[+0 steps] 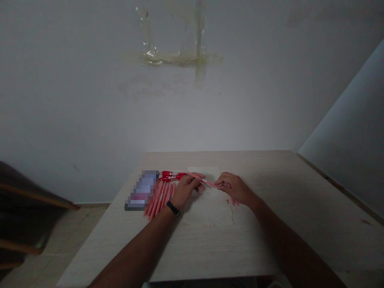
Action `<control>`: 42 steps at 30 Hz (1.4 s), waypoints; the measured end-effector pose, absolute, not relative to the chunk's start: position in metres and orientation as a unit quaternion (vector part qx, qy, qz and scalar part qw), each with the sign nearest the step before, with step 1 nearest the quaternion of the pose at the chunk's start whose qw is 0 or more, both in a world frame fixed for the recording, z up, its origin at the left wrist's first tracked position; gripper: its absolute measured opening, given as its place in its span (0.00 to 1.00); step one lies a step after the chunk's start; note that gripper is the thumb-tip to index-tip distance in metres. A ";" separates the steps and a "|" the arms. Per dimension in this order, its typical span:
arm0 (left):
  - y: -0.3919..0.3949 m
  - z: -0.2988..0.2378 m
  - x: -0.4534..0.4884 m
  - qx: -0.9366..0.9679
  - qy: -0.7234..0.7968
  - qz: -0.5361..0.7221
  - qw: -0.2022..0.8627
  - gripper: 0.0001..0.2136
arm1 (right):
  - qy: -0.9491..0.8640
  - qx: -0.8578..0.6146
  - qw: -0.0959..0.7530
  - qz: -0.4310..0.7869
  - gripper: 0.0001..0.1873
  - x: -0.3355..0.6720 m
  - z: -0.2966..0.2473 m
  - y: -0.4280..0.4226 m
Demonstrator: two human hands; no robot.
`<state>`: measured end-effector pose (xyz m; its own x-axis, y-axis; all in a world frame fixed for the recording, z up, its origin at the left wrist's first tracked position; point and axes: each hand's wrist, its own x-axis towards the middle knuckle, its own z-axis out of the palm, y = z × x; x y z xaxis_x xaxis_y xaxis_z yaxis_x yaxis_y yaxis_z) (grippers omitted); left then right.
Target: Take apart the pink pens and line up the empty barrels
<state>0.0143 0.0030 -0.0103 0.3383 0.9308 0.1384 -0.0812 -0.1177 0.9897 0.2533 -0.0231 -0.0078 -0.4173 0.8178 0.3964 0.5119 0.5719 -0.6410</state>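
Note:
A slim pink pen [209, 183] spans the gap between my hands over a pale sheet. My left hand [185, 191], with a dark band on its wrist, is closed on the pen's left part. At the other end, the fingertips of my right hand [235, 188] pinch the pen. More pink pieces [233, 201] show beneath my right hand, partly hidden by it. Beside my left hand lies a row of several pink pens [159, 202]. Just behind them, several red pens [172, 176] lie sideways.
A pixelated flat rectangular object [141, 191] lies at the left of the wooden table [192, 256]. The pale sheet [210, 214] with a ragged edge is under my hands. A wall [228, 124] rises behind the table, and dark wooden furniture [33, 200] stands at the left.

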 end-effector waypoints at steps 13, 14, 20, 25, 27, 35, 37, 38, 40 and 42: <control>0.008 -0.013 0.013 0.635 0.323 0.434 0.552 0.15 | -0.812 -0.431 0.343 0.195 0.09 0.252 -0.010 -0.028; 0.008 -0.014 0.013 0.640 0.318 0.435 0.548 0.15 | -0.812 -0.431 0.344 0.194 0.10 0.250 -0.010 -0.029; 0.007 -0.018 0.015 0.646 0.320 0.426 0.546 0.14 | -0.813 -0.432 0.330 0.209 0.07 0.242 -0.004 -0.029; 0.007 -0.016 0.016 0.618 0.322 0.449 0.559 0.14 | -0.793 -0.468 0.331 0.206 0.06 0.246 -0.002 -0.033; 0.006 -0.015 0.015 0.608 0.331 0.446 0.567 0.15 | -0.781 -0.487 0.331 0.209 0.07 0.248 -0.004 -0.033; 0.005 -0.017 0.015 0.559 0.322 0.420 0.638 0.27 | -0.787 -0.482 0.360 0.137 0.07 0.258 -0.003 -0.024; 0.006 -0.019 0.016 0.542 0.304 0.409 0.668 0.28 | -0.786 -0.470 0.383 0.118 0.07 0.261 -0.001 -0.022; 0.006 -0.019 0.016 0.536 0.293 0.401 0.683 0.29 | -0.783 -0.464 0.397 0.119 0.06 0.263 0.001 -0.020; 0.007 -0.020 0.016 0.535 0.277 0.383 0.700 0.30 | -0.768 -0.455 0.429 0.136 0.03 0.268 0.003 -0.018; 0.007 -0.020 0.015 0.548 0.276 0.373 0.697 0.30 | -0.747 -0.447 0.463 0.169 0.03 0.274 0.004 -0.016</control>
